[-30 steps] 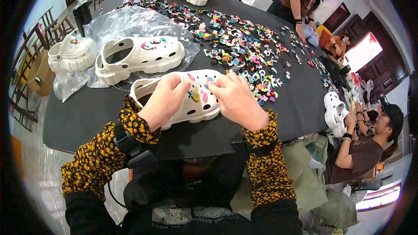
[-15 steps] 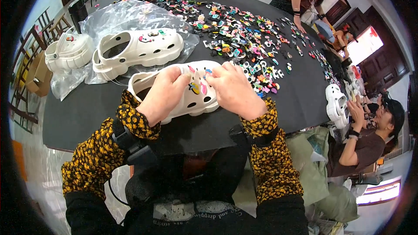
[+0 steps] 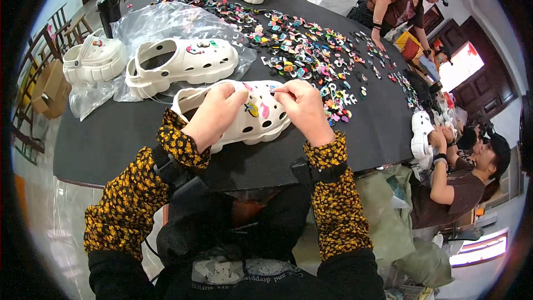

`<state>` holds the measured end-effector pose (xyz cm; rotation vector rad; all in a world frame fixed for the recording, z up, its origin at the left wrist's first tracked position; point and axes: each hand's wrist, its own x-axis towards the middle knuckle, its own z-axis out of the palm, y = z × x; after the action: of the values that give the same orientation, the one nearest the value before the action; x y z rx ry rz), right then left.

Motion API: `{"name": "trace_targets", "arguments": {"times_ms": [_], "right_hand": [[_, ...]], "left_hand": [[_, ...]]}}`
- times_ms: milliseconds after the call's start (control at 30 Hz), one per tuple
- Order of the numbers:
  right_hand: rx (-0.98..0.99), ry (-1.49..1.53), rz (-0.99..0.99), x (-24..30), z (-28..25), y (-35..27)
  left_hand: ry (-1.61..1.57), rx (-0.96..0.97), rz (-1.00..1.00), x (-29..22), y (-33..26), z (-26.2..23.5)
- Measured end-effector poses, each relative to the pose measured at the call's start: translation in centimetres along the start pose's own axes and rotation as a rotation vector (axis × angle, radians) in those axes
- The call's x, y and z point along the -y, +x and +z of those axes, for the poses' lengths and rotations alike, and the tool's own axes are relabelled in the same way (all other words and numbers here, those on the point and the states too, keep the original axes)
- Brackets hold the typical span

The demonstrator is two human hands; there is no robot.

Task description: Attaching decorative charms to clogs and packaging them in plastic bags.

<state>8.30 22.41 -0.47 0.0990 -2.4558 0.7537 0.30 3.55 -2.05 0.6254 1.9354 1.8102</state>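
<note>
**Charm-studded white clog [image 3: 244,124], near edge of black tabletop [image 3: 139,147], both hands on it**

Cardboard box [image 3: 49,91]: one, brown, on the floor beyond the far left.

White clog with strap up [image 3: 99,62]: one, resting on clear plastic bag [image 3: 161,25].

Second white clog [image 3: 180,73]: one, lying just behind my work, charms on its upper, toe to the right.

Left grip [image 3: 218,112]: mine, closed on the charm-studded white clog beside its foot opening, thumb over the upper. The clog lies between my hands, toe to the right.

Yellow charm [image 3: 251,109] and pink charm [image 3: 265,111]: set side by side on the upper.

Blue charm [image 3: 273,87]: near the toe, at my right fingertips.

Right grip [image 3: 306,108]: mine, fingers bent in; whether they pinch the blue charm I cannot tell.

Loose charms [image 3: 311,50]: many, mixed colours, spread in a band across the tabletop.

Standing co-worker [image 3: 397,11]: one, brown top, a hand on the tabletop among the charms.

White clog at the right edge [image 3: 422,139]: one, beside another co-worker's hands [image 3: 438,138].
</note>
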Motion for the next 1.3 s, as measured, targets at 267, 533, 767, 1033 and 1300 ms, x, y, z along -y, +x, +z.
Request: {"name": "trace_targets", "arguments": {"times_ms": [267,533,767,1033,1300], "right_hand": [[0.031,0.085,0.076,-0.5,0.1,0.1],[0.058,-0.375,-0.247,1.5,-0.6,-1.3],[0.220,-0.474,-0.320,1.7,-1.2,-1.3],[0.318,-0.416,-0.336,0.9,-1.0,-0.6],[0.292,-0.546,-0.363,1.3,0.4,-0.3]], "left_hand": [[-0.015,0.021,-0.003,-0.1,0.0,0.1],[-0.003,0.064,-0.011,-0.1,0.1,0.0],[-0.011,0.079,0.041,-0.1,-0.2,0.1],[0.026,0.099,0.073,0.0,-0.3,0.1],[0.064,0.091,0.097,0.4,0.1,-0.1]]}}
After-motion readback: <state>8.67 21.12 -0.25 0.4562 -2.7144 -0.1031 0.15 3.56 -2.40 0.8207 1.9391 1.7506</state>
